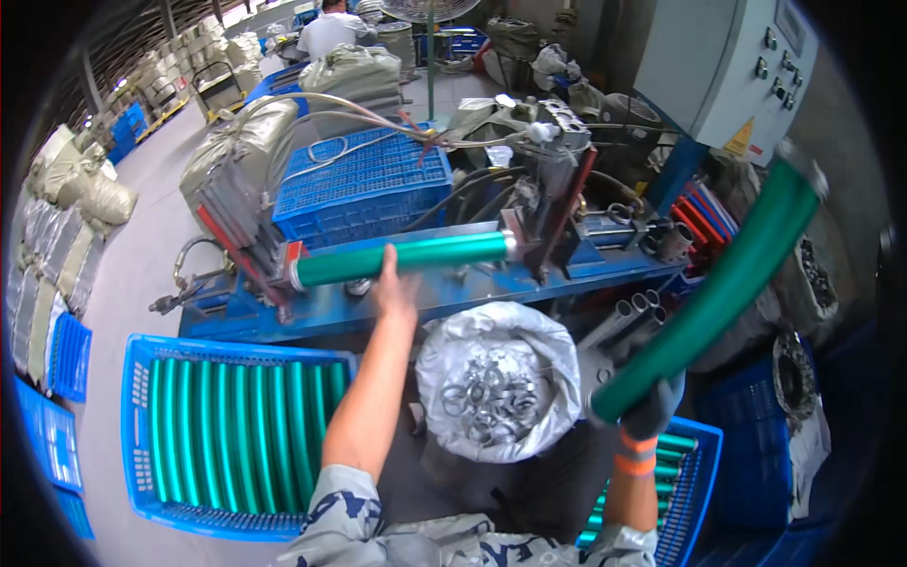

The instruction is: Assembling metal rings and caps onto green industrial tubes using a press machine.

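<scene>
A shiny green tube (416,257) with silver ends lies level between the two upright parts of a blue bench machine (435,302). My left hand (392,295), bare and slightly blurred, grips this tube near its middle, one digit up across its near side; the other fingers are partly hidden. My right hand (652,411), in a dark glove with an orange wristband, is closed round the lower end of a second green tube (718,283), held tilted up to the right. Between my arms, an open white sack (435,354) contains many loose metal rings (491,397).
Left, a blue crate (142,510) holds a row of green tubes. Another blue crate (704,472) with green tubes sits under my right forearm. An upturned blue crate (364,175) stands behind the machine; a control box (704,76) hangs right. A person (331,33) sits far back.
</scene>
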`<action>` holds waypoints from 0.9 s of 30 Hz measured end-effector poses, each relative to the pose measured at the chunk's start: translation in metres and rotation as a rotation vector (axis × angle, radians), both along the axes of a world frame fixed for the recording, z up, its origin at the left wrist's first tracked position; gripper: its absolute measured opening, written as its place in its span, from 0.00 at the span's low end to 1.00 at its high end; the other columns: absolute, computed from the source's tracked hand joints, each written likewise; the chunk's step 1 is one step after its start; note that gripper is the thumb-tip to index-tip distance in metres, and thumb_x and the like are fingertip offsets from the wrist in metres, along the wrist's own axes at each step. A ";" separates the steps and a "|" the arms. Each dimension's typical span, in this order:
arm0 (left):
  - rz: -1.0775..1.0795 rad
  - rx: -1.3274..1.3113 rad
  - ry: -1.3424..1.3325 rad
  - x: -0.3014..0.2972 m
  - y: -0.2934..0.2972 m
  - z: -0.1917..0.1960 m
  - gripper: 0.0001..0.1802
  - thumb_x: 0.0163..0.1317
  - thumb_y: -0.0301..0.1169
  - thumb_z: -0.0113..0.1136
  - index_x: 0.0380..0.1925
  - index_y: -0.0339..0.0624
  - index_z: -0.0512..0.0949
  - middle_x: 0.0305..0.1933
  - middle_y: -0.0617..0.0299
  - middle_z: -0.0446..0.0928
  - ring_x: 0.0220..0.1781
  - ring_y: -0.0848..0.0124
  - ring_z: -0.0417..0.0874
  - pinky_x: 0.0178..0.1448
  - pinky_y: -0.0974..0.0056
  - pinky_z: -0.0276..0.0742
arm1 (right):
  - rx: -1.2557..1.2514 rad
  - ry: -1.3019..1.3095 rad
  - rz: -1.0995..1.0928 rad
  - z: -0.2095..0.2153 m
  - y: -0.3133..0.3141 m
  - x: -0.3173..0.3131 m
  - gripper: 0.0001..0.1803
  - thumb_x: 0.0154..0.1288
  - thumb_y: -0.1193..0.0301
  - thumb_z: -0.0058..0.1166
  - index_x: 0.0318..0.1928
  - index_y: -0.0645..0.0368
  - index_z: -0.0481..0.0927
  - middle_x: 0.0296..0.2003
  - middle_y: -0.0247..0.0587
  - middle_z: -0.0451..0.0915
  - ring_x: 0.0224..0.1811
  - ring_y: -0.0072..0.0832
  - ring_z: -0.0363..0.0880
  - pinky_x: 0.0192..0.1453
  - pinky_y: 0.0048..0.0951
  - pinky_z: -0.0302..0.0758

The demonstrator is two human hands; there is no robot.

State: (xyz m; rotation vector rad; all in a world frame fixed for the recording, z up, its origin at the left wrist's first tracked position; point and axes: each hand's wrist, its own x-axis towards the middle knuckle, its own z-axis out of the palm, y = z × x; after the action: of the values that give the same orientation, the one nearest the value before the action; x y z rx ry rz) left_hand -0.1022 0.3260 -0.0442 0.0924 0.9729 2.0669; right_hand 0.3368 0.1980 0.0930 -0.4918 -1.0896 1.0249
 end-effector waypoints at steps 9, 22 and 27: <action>0.058 -0.173 -0.018 -0.051 0.070 -0.058 0.45 0.73 0.49 0.84 0.75 0.29 0.74 0.75 0.36 0.79 0.76 0.37 0.84 0.76 0.34 0.89 | -0.219 -0.191 -0.069 -0.053 -0.103 0.067 0.44 0.71 0.46 0.74 0.71 0.69 0.78 0.52 0.54 0.88 0.45 0.41 0.92 0.48 0.43 0.95; -0.257 -0.139 0.441 0.034 -0.065 -0.040 0.27 0.85 0.52 0.69 0.68 0.45 0.80 0.61 0.55 0.91 0.60 0.61 0.93 0.64 0.52 0.88 | -0.655 0.030 0.428 -0.121 -0.128 0.000 0.39 0.69 0.52 0.80 0.68 0.65 0.79 0.52 0.47 0.89 0.49 0.36 0.92 0.53 0.39 0.91; -0.828 0.158 -0.133 0.137 -0.203 0.006 0.43 0.75 0.64 0.73 0.76 0.46 0.75 0.63 0.51 0.87 0.60 0.51 0.91 0.66 0.44 0.87 | -0.824 -0.187 0.925 -0.153 -0.159 -0.048 0.44 0.75 0.63 0.74 0.84 0.64 0.72 0.59 0.41 0.88 0.54 0.27 0.88 0.59 0.34 0.87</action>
State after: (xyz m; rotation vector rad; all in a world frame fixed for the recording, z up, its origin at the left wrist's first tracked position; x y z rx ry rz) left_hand 0.0348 0.1226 -0.0378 0.3691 0.5463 1.3527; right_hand 0.2884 0.0392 -0.0605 -0.7637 -1.0286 2.3182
